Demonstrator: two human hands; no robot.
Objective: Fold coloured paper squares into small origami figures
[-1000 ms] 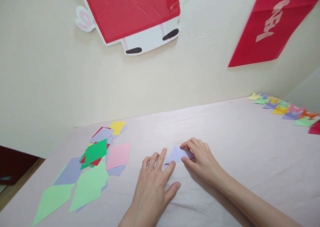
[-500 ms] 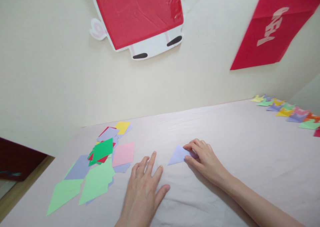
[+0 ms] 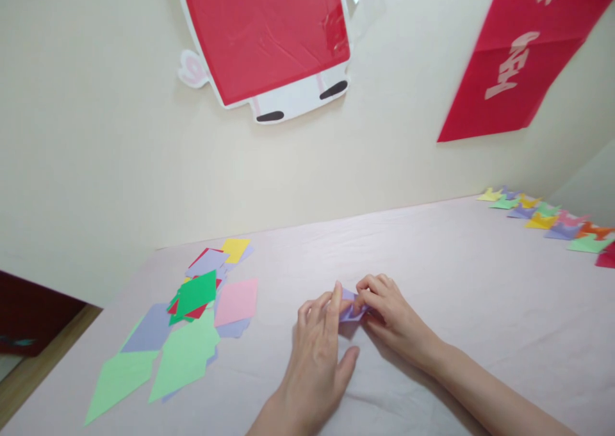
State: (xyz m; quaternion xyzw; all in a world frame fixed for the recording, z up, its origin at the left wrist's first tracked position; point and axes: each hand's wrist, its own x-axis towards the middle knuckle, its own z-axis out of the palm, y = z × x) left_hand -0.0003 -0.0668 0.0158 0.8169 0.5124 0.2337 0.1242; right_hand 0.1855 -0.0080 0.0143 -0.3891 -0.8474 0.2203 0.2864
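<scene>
A small folded sheet of light purple paper (image 3: 350,309) is between my two hands, low over the pale cloth. My right hand (image 3: 396,314) is closed on its right side, with curled fingertips and thumb pinching the paper. My left hand (image 3: 319,349) lies at the left side, its index finger stretched out and its fingertips against the paper. The left thumb stands apart below, not touching it. A flap of the paper looks lifted between the hands. Fingers hide much of the sheet, so its exact fold cannot be made out.
Loose paper squares in green (image 3: 196,295), pink (image 3: 237,301), light green (image 3: 185,356) and yellow (image 3: 235,250) overlap on the left. Rows of small folded paper shapes (image 3: 542,220) stand at the far right. Behind the cloth (image 3: 432,250), red decorations (image 3: 269,32) hang on the wall.
My left hand has moved right and up, from the bare cloth onto the purple paper. The paper was a flat triangle under my right fingers; now it is partly lifted and covered.
</scene>
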